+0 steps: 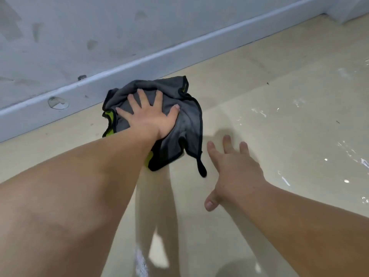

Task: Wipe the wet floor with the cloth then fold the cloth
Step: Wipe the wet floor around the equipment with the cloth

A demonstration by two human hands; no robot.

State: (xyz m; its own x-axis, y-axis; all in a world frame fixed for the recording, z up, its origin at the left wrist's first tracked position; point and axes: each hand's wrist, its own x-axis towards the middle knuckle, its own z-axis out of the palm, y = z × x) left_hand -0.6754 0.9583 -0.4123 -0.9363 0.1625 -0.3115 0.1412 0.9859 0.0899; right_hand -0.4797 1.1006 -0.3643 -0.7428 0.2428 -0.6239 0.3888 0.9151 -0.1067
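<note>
Grey microfibre, edged in black and showing lime green underneath, makes up the cloth (169,124), which is bunched on the beige floor (279,92) close to the white skirting board (139,64). It is pinned flat under the left hand (148,114), whose fingers are spread wide and pressed down rather than closed around anything. The right hand (233,168) is held open and empty, fingers apart, just beside the cloth's near-right corner and its dangling black loop (201,168). Glinting wet patches (339,148) are seen further right, well apart from the cloth, so the next sweep is judged to run rightward, past the right hand.
</note>
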